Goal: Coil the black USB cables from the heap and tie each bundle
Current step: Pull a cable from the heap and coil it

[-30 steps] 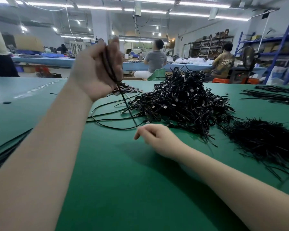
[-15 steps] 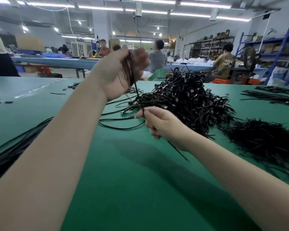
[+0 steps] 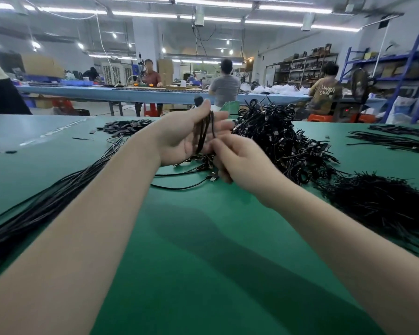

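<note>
My left hand (image 3: 186, 139) is gripping one looped black cable (image 3: 205, 131) above the green table (image 3: 203, 250); my right hand (image 3: 240, 163) is pinching its strand just below. One big heap (image 3: 283, 141) is sitting right behind, one tie pile (image 3: 382, 201) at right. Three workers are sitting beyond; one shirt (image 3: 327, 91) is reading "UNKN OWN".

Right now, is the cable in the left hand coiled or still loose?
Partly coiled: several loops of the cable lie across the left hand, while its tail trails past the right hand onto the table.
</note>
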Demonstrator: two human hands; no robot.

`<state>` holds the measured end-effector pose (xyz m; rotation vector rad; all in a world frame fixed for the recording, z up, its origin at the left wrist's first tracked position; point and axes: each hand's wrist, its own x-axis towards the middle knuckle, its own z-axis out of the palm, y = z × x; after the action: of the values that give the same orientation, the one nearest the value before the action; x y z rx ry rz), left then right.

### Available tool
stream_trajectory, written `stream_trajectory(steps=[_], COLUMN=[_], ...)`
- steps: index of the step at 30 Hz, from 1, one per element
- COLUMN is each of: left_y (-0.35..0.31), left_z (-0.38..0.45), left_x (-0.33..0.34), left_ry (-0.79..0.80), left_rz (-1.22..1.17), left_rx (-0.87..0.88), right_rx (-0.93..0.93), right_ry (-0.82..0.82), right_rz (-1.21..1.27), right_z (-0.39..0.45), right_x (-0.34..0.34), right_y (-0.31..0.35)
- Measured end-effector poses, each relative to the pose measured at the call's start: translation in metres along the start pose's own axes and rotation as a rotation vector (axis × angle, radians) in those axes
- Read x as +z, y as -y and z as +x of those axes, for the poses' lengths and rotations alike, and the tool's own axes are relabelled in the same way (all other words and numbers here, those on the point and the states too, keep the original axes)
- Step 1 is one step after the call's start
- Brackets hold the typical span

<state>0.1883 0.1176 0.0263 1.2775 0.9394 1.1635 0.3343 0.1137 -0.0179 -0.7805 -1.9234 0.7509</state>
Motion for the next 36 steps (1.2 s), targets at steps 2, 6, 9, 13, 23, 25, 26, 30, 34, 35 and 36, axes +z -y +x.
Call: stream_trajectory(steps=[2, 6, 9, 13, 23, 25, 26, 30, 34, 35, 36], left_y=[-0.002, -0.004, -0.001, 0.005, 0.006, 0.008, 0.010, 0.014, 0.015, 0.016, 0.017], left_z=[0.000, -0.002, -0.002, -0.001, 0.000, 0.000, 0.002, 0.003, 0.004, 0.005, 0.006], left_x=[0.001, 0.005, 0.006, 0.011, 0.021, 0.027, 0.029, 0.033, 0.031, 0.030, 0.030], left_ry=[0.010, 0.053, 0.089, 0.142, -0.075, -0.103, -0.120, -0.131, -0.115, -0.112, -0.110], left_rz=[-0.171, -0.312, -0.267, -0.206, 0.262, 0.280, 0.314, 0.238, 0.154, 0.166, 0.181], left_rx=[0.090, 0.091, 0.055, -0.012, -0.112, -0.100, -0.080, -0.023, 0.018, 0.022, 0.027], right_rx=[0.067, 0.193, 0.368, 0.485, 0.391, 0.361, 0.351, 0.339, 0.356, 0.343, 0.321], right_ry=[0.089, 0.183, 0.095, 0.123, -0.078, -0.097, -0.098, -0.040, 0.103, 0.134, 0.154], right_rz=[0.086, 0.109, 0.434, 0.673, 0.533, 0.451, 0.420, 0.423, 0.552, 0.547, 0.524], right_z=[-0.006, -0.011, -0.004, 0.003, 0.002, 0.003, 0.003, 0.003, 0.003, 0.003, 0.002], right_x=[0.006, 0.002, -0.007, -0.014, -0.004, -0.005, -0.006, -0.011, -0.020, -0.021, -0.020], right_y=[-0.007, -0.026, -0.031, -0.025, -0.033, -0.035, -0.036, -0.038, -0.037, -0.036, -0.036])
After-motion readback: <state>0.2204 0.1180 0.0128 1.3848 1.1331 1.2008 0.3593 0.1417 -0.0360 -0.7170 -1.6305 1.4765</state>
